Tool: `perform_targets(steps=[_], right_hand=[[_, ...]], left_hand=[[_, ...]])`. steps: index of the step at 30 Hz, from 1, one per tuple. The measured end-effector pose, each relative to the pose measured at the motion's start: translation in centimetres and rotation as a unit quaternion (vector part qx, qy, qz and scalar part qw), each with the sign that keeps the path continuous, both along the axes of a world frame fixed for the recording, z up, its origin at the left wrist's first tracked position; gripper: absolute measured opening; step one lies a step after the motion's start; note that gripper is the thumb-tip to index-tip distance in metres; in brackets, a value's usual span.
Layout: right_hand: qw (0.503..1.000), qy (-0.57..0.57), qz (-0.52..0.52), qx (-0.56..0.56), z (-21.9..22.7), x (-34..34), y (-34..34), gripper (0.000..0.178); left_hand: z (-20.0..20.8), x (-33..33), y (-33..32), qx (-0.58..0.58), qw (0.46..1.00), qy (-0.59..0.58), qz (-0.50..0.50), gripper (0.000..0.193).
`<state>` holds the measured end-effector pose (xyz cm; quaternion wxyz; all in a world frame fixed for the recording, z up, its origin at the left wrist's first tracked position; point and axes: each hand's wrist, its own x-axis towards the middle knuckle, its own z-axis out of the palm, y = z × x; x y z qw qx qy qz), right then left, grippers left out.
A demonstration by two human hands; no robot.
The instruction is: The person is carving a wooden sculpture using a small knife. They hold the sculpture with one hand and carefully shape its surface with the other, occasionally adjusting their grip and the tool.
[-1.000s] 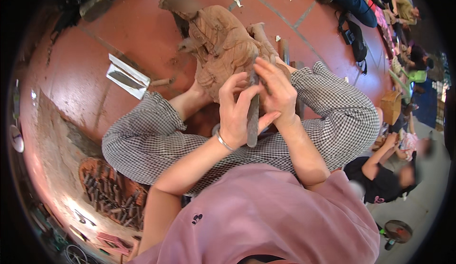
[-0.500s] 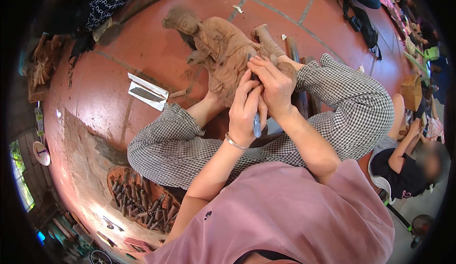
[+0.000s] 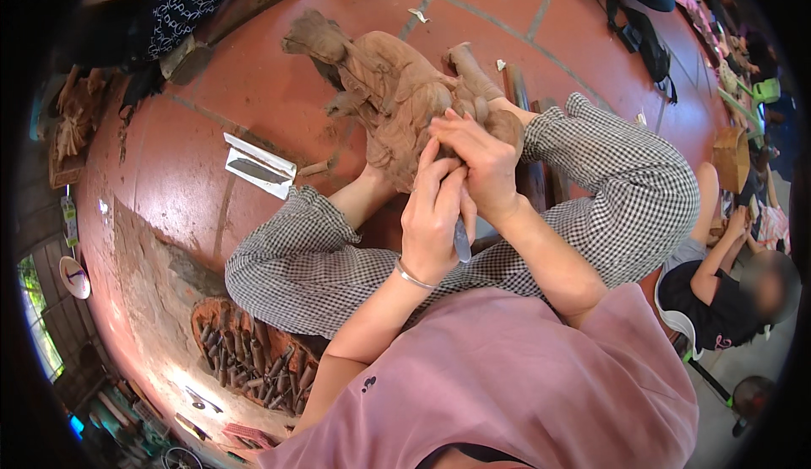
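Note:
A brown carved wooden statue point(image 3: 393, 72) of a robed figure lies tilted between my bare feet. My left hand point(image 3: 435, 207), with a silver bangle at the wrist, is closed around a carving chisel point(image 3: 462, 243), whose blue-grey handle end sticks out below the palm. Over the front of the chisel my right hand point(image 3: 486, 165) is bent, its fingers pressed near the tool's shaft against the statue's lower robe. Both hands touch each other. The blade's tip is hidden beneath the fingers.
A round basket point(image 3: 203, 310) full of chisels sits at my left. A white tray point(image 3: 262, 184) with a dark flat stone lies beside my left foot. Wooden pieces point(image 3: 532, 184) stand by my right foot. People sit to the right; a black bag point(image 3: 649, 51) lies at the far right.
Both hands have shifted slightly; the right fingers lie lower and flatter over the chisel, and its dark front end is out of sight. The view has moved a little.

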<state>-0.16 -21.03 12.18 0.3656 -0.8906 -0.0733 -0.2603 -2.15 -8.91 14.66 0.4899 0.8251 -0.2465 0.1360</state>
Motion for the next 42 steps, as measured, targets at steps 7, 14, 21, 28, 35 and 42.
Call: perform_targets(steps=[7,14,21,28,35,42], right_hand=[[1.0,-0.001,-0.016,-0.017,-0.3,0.0,0.2,0.03],[0.996,0.059,-0.023,0.057,0.9,0.0,0.9,0.031],[0.993,-0.009,0.016,-0.119,-0.3,-0.6,0.7,0.027],[0.999,-0.002,-0.041,-0.027,0.4,-0.5,0.2,0.032],[0.999,0.003,-0.031,-0.006,0.2,-0.4,0.7,0.032],[0.998,0.016,-0.018,-0.062,0.8,-0.9,0.8,0.032]], left_hand=[[-1.0,0.4,0.5,-0.005,1.0,0.014,-0.023,0.018],[-1.1,0.7,0.9,-0.023,1.0,-0.009,-0.007,0.019],[-1.0,-0.9,2.1,-0.016,0.998,0.064,0.003,0.017],[-1.0,0.2,0.6,-0.022,0.999,0.034,-0.027,0.017],[-0.1,0.5,1.4,-0.025,0.999,0.03,-0.028,0.017],[0.2,0.1,2.1,-0.004,0.998,0.057,-0.019,0.016]])
